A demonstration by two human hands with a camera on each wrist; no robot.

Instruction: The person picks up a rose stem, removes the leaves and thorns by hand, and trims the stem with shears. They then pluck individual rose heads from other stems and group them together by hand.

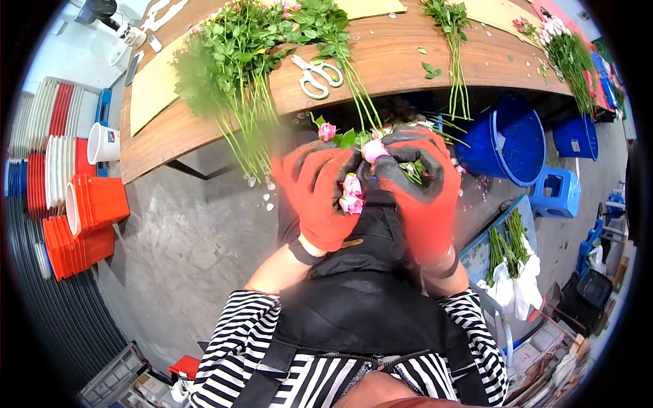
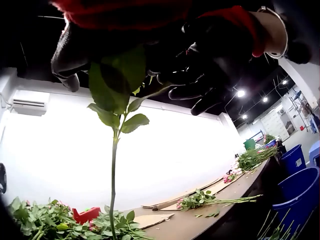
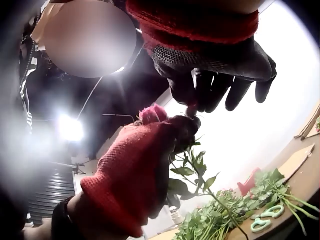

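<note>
Both hands wear red gloves with black palms and meet in front of the apron. My left hand grips pink roses; one stem with leaves runs down from it in the left wrist view. Between the hands sits a pale pink rose, with the right thumb and fingertips pinching at its petals. That right hand is above the left one in the right wrist view, its other fingers spread. Another small pink rose shows beyond the left fingers. Green stems partly hide behind the right hand.
On the wooden table lie a leafy rose heap, white-handled scissors and a smaller bunch. Blue buckets stand on the floor at right, near a blue stool. Orange crates are stacked at left.
</note>
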